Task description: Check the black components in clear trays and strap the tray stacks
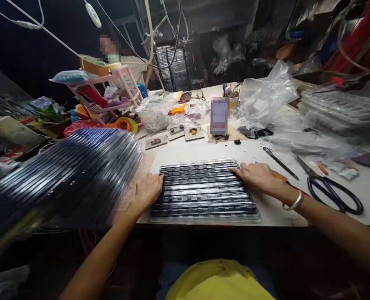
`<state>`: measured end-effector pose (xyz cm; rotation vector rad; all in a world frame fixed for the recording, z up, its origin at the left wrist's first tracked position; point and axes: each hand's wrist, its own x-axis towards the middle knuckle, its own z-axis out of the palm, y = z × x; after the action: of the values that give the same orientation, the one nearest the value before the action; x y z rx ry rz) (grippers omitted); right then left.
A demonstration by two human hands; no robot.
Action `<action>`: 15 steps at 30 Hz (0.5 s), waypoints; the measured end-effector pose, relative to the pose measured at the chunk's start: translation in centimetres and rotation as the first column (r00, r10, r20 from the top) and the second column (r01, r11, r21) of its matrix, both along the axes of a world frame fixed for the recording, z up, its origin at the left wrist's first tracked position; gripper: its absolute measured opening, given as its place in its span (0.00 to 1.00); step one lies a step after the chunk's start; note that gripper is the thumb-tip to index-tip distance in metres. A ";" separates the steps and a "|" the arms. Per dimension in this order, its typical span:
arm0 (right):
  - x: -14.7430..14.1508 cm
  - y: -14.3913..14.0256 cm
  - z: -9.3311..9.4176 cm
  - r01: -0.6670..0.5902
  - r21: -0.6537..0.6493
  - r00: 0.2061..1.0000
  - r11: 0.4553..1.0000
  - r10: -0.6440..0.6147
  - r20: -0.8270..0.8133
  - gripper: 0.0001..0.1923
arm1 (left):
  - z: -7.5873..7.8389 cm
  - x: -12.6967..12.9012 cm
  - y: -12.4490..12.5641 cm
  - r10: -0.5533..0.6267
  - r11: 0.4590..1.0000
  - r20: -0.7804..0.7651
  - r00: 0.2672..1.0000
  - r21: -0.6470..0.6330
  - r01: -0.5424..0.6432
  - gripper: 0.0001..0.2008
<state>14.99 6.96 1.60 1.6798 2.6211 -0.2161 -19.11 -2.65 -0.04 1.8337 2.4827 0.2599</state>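
A clear plastic tray (205, 219) lies flat at the front edge of the white table, with long rows of small dark parts in it. My left hand (150, 189) has its fingers curled over the tray's left edge, thumb near the upper corner. At the upper right corner, my right hand (254, 177) grips the opposite edge, with a silver bangle on the wrist. What the fingers do under the tray is hidden. Left of my left hand stands a tall, slanting stack of similar ribbed trays (78, 171), partly blurred.
Large scissors (331, 191) and a black pen-like tool (280, 162) lie on the right. Behind the tray are small flat blocks (156, 141), a phone (219, 116) on a stand and plastic bags (262, 93). A pink rack (122, 98) stands back left; beyond it, another person (135, 68).
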 end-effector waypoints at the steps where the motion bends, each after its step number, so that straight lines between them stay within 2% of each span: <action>1: -0.5 -0.3 0.1 -0.003 0.038 1.000 0.999 0.002 0.018 0.23 | 0.1 0.5 0.1 -0.011 1.000 -0.028 1.000 0.015 0.011 0.22; 2: -1.1 -0.7 0.0 -0.025 0.083 0.999 0.996 0.023 0.025 0.23 | 0.2 1.2 0.1 -0.038 0.999 -0.056 0.998 0.031 0.039 0.22; 4: -2.6 -1.2 -0.6 -0.148 0.149 0.989 0.978 0.147 0.015 0.24 | 0.0 2.8 0.4 -0.142 0.989 -0.079 0.987 0.022 0.144 0.25; 6: -3.9 -1.4 -1.4 -0.307 0.143 0.949 0.941 0.314 -0.030 0.26 | -0.4 4.3 0.7 -0.263 0.965 -0.050 0.964 -0.027 0.262 0.29; 8: -4.9 -1.2 -2.1 -0.411 0.088 0.903 0.907 0.418 -0.096 0.31 | -0.8 5.1 0.8 -0.326 0.944 -0.005 0.945 -0.051 0.326 0.32; 10: -5.0 -1.0 -2.3 -0.435 0.048 0.888 0.899 0.437 -0.146 0.33 | -1.1 4.6 0.6 -0.372 0.928 0.012 0.928 -0.036 0.372 0.34; 13: -3.5 -1.4 -2.4 -0.399 0.077 0.896 0.914 0.406 -0.182 0.33 | -1.7 1.9 -0.6 -0.424 0.905 0.079 0.902 0.007 0.425 0.32; 15: -2.1 -2.6 -2.7 -0.295 0.099 0.926 0.950 0.309 -0.214 0.30 | -2.2 -0.1 -1.6 -0.342 0.939 0.185 0.921 0.086 0.332 0.31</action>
<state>12.89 4.41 -1.05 1.3069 3.0415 -0.3358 -19.21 -4.23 -2.29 2.0988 2.0073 0.4674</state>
